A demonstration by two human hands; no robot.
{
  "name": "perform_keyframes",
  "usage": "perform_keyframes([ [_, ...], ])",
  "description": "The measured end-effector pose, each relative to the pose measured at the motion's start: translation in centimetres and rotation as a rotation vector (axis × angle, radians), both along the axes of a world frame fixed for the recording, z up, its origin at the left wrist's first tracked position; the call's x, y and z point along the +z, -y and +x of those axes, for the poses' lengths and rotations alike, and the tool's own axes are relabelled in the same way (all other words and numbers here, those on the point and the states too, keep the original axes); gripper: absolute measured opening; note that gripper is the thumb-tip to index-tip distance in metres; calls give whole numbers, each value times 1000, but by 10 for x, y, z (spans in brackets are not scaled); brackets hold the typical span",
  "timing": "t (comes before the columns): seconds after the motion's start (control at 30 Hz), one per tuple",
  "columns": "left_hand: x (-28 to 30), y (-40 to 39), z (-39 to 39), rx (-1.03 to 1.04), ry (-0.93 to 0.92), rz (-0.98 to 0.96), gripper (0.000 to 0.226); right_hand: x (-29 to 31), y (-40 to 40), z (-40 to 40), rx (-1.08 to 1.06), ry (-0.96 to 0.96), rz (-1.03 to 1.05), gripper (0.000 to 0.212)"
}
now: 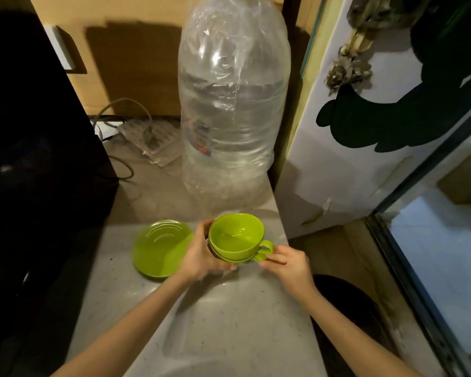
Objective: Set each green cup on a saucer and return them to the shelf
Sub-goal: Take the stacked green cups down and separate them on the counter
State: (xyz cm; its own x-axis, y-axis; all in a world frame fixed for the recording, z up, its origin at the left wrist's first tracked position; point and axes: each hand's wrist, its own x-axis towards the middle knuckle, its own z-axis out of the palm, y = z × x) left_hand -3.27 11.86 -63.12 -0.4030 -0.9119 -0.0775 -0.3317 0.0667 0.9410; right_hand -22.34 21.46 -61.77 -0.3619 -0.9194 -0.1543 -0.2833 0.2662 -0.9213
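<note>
Green cups (237,238) nested, glossy plastic, lower one mostly hidden, left hand (199,254) fingers wrapped around bowl, right hand (288,263) fingertips pinching looped handles, ridged saucer (158,248) left of fingers.

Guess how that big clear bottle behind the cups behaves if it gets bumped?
The big clear bottle looks mostly empty, so probably light for its size. It is tall and stands near the counter edge, so it may tip. Its crinkled plastic wrap could be slippery to grip.
</note>
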Motion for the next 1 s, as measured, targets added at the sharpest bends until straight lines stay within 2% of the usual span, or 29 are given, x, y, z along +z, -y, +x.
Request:
perform_keyframes([
  [0.23,6,-3,2,-31,42,45,121,4,1,-1,52,23,-19,27],
  [0.27,10,-4,2,-36,59,57,122,6,3,-1,65,47,-9,32],
  [0.37,21,-5,-1,-64,130,51,122,17,10,-2,135,108,73,67],
  [0.47,33,-4,3,-77,190,33,133,35,18,-4,215,-11,74,92],
  [0.53,44,-2,9,-105,220,20,126,50,23,-5,265,-133,56,100],
  [0.6,54,0,20,-46,159,16,107,66,29,2,325,-249,39,98],
  [0.7,62,-2,39,216,-1,-35,78,81,43,26,388,-363,-36,76],
  [0.77,58,-5,55,356,64,-139,69,81,54,48,424,-336,-109,59],
  [0.83,49,-9,73,399,195,-181,81,76,64,72,469,-244,-134,49],
  [0.9,39,-13,89,346,342,-169,111,69,74,95,511,-159,-92,45],
  [1.0,24,-17,103,259,486,-128,144,59,92,119,579,-220,10,47],
])
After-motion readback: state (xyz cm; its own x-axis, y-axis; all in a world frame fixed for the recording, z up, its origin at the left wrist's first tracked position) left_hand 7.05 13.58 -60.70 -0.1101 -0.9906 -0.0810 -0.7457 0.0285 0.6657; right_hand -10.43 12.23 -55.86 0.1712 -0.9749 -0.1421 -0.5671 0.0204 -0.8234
